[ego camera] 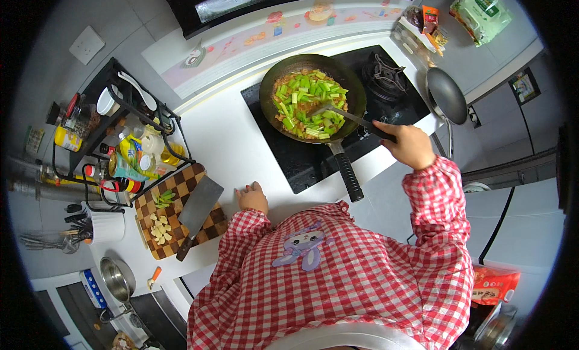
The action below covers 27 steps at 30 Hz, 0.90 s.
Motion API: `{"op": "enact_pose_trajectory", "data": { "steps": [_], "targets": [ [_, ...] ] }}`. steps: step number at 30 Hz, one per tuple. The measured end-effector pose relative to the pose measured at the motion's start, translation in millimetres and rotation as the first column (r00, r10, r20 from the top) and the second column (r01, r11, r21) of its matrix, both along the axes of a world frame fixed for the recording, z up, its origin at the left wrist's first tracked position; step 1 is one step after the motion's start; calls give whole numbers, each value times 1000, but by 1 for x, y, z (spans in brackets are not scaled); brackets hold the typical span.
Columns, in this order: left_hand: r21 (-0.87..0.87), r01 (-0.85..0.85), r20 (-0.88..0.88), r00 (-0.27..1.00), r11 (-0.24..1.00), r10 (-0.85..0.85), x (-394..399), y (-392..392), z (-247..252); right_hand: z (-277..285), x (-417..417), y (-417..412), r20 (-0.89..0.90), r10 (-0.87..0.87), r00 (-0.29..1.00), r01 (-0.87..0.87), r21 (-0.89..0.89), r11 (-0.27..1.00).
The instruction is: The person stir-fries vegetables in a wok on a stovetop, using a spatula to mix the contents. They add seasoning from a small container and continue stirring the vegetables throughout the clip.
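My right hand (409, 144) grips the dark handle of a metal spatula (357, 119). Its blade rests among chopped green celery pieces (312, 94) and small brown bits in a dark wok (267, 89). The wok sits on a black glass gas stove (289, 164), its ribbed black handle (348, 178) pointing towards me. My left hand (252, 198) rests on the white countertop (226, 128) and holds nothing. Beside it lies a checkered wooden cutting board (181, 180), bearing a cleaver (201, 205), sliced pale garlic or ginger (160, 229) and cut green pieces (163, 198).
A black rack (174, 151) of bottles and jars stands at the left, near a white utensil holder (107, 227). A peeler (154, 277) and a steel pot (118, 277) are at the lower left. A second pan (447, 95) is right of the stove's bare burner (384, 78).
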<state>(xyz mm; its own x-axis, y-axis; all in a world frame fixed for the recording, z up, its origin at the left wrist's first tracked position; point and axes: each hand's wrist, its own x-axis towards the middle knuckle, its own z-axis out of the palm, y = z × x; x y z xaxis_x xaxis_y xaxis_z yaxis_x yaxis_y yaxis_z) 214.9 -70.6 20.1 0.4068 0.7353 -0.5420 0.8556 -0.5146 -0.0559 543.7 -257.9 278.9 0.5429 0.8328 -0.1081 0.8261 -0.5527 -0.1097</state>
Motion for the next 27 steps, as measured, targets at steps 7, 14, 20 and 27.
{"op": "enact_pose_trajectory", "data": {
  "steps": [7,14,20,27],
  "targets": [
    [13,0,71,997,1000,-1,-12,0,0,18,1,17,42,186,982,-191,214,958],
    [32,13,79,997,999,-15,-7,-1,-3,-6,8,42,239,452,859,-484,97,869],
    [58,18,103,994,998,-24,-13,-3,-4,-16,16,64,342,467,815,-529,111,841],
    [55,19,78,997,998,-23,-11,-3,-2,-35,38,85,303,348,887,-406,152,901]
  ]
}}
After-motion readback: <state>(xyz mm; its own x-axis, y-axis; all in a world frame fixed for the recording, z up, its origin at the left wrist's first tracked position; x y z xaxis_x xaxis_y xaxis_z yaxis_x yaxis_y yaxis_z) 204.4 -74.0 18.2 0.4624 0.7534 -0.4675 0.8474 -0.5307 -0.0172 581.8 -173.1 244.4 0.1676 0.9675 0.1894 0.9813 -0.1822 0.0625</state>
